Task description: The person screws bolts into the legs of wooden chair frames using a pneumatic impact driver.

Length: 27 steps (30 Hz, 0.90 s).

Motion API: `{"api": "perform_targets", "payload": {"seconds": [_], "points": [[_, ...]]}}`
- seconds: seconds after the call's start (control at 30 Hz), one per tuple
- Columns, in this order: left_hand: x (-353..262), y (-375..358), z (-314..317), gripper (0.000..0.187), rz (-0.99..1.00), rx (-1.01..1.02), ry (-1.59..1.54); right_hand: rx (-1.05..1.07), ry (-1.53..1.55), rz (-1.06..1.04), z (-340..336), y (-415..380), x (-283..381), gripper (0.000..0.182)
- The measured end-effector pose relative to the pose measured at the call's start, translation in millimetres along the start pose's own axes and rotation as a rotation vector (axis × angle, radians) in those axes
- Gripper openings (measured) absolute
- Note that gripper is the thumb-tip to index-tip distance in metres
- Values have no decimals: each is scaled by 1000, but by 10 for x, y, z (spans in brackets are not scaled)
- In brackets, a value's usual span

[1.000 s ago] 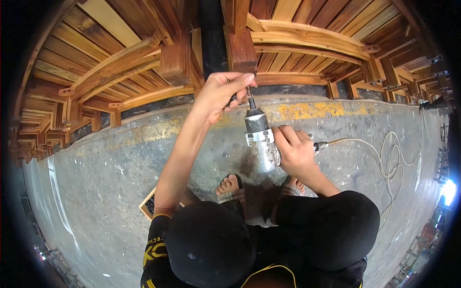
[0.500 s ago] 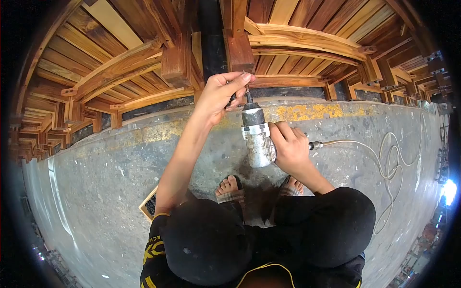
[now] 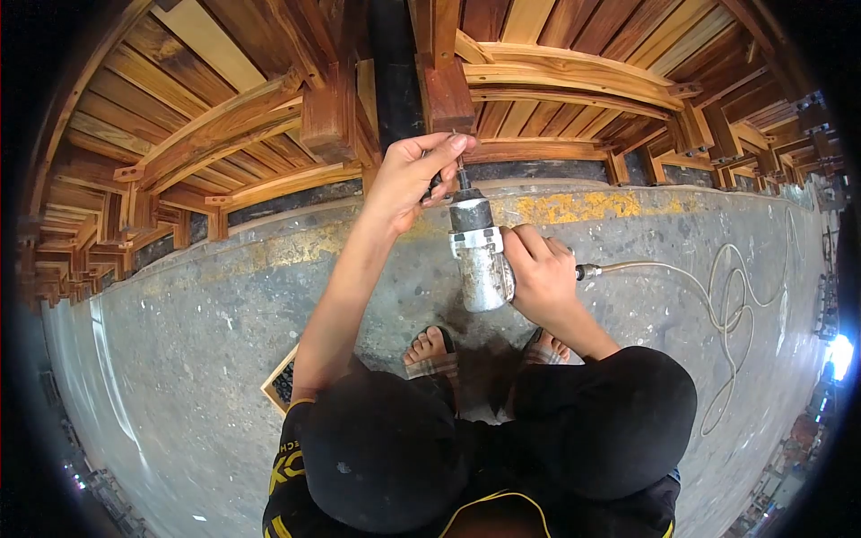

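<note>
My right hand (image 3: pixel 543 276) is wrapped around the handle of a worn silver and black air impact driver (image 3: pixel 480 269), its bit pointing away from me. At the bit's tip, my left hand (image 3: pixel 417 175) pinches a thin screw (image 3: pixel 456 143) between thumb and forefinger. Something small and dark sits in the curled lower fingers of that hand; I cannot make out what. Just beyond the fingertips is the squared end of a reddish wooden leg (image 3: pixel 448 99). Whether the screw's point touches the wood is hard to tell.
Slatted wooden furniture (image 3: pixel 574 72) spans the far side, with another leg (image 3: pixel 327 125) left of my hand. An air hose (image 3: pixel 664 265) runs right from the driver and loops on the concrete floor (image 3: pixel 224 332). Beside my left arm stands a wooden box (image 3: pixel 273 377) of small dark pieces.
The driver has shifted very slightly away from me, toward the wooden leg. Both hands keep their hold.
</note>
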State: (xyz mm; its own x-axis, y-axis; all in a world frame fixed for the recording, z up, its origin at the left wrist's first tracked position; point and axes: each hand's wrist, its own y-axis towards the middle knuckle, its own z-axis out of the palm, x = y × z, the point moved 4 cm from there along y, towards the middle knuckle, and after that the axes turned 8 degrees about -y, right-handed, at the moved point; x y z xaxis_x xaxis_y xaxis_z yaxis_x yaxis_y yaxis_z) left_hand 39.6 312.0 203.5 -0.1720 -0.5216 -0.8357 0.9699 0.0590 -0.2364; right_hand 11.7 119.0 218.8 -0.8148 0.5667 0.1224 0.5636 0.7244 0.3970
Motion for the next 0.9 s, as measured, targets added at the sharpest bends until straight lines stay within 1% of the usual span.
{"api": "perform_targets", "payload": {"seconds": [0.1, 0.17, 0.2, 0.27, 0.33, 0.37, 0.43, 0.47, 0.53, 0.57, 0.63, 0.77, 0.83, 0.9], "points": [[56, -76, -45, 26, 47, -13, -33, -3, 17, 26, -5, 9, 28, 28], [231, -226, -166, 24, 11, -87, -109, -22, 31, 31, -4, -23, 44, 27], [343, -302, -257, 24, 10, -89, -104, -27, 45, 40, 1, -16, 55, 26], [692, -475, -454, 26, -123, -113, -142, -18, 46, 49, -5, 12, 68, 25], [989, -689, -539, 27, -200, -162, -272, -11, 45, 62, 1, 12, 69, 25], [1143, -807, -546, 27, -189, -155, -257, -32, 46, 60, -8, -58, 53, 24], [1415, -1021, -629, 28, -340, -211, -478, -26, 49, 62, 3, -28, 60, 23], [1505, -1100, -649, 28, -345, -213, -481, -19, 55, 66, 7, -13, 61, 23], [1680, -1246, -650, 29, -399, -260, -605, -13, 60, 65, 11, -8, 56, 23], [1746, -1305, -653, 29, -398, -262, -607, -6, 69, 67, 18, -10, 52, 23], [1827, -1391, -606, 27, -423, -200, -617, -6, 79, 69, 14, -20, 49, 24], [1883, -1454, -536, 25, -434, -218, -566, -1, 90, 79, 15, 13, 59, 24], [1905, -1440, -489, 24, -418, -191, -489, -8, 87, 81, 9, -46, 43, 24], [1848, -1427, -505, 24, -453, -195, -484, 11, 109, 88, 31, -4, 61, 24]]}}
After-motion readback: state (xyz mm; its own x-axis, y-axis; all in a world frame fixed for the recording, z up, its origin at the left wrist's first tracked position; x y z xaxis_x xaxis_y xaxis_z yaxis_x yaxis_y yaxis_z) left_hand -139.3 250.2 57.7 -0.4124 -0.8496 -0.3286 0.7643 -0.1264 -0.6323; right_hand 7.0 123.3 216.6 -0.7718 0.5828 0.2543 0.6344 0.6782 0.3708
